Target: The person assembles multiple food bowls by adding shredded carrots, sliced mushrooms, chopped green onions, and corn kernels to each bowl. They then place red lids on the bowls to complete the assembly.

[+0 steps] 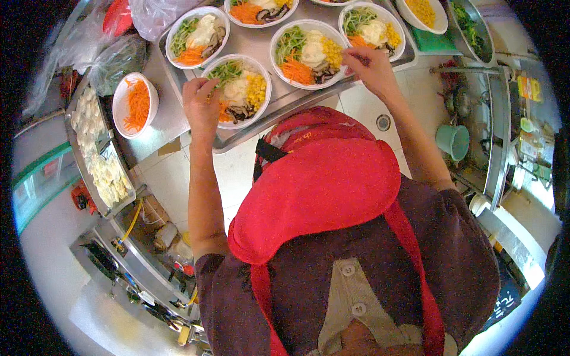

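While both hands work over the metal tray (279, 104) at twelve o'clock, the toppings are best dropped in small pinches, each kept to its own wedge so colours stay apart. The left hand (202, 104) hovers at the rim of the near-left bowl (240, 89), fingers bunched, apparently pinching something small; what it holds I cannot tell. The right hand (371, 68) reaches between the middle bowl (309, 53) and the bowl at one o'clock (373, 26), fingertips closed as if pinching. Each white bowl carries green shreds, grated carrot, yellow corn, dark mushrooms and a pale mound at its centre. A small bowl of carrot (135, 104) sits at ten o'clock on the table (166, 121).
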Demonstrator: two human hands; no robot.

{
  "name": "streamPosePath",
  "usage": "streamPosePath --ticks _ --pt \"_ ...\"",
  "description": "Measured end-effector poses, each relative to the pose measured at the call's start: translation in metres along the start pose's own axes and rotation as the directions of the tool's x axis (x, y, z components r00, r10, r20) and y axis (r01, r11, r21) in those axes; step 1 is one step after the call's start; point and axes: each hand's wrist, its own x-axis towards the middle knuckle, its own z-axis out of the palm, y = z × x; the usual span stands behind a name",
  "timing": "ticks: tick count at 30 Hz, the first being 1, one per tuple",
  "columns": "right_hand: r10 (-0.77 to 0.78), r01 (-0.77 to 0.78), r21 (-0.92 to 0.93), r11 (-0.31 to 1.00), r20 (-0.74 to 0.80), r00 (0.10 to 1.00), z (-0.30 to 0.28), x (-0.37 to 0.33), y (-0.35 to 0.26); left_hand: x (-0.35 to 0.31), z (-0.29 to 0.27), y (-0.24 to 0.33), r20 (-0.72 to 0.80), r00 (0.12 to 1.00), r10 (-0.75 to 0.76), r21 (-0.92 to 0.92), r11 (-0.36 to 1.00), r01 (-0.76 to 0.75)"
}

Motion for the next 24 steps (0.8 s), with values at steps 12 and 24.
streamPosePath --ticks 12,24 --pt "0.052 -0.062 0.074 0.995 0.133 0.990 -0.015 -0.022 0.006 0.033 0.030 0.012 0.153 0.978 0.139 0.186 0.968 -0.167" --pt "0.090 -0.089 0.013 0.996 -0.070 0.994 -0.044 -0.029 -0.020 0.066 -0.040 0.035 -0.100 0.995 0.013 0.012 1.000 -0.012"
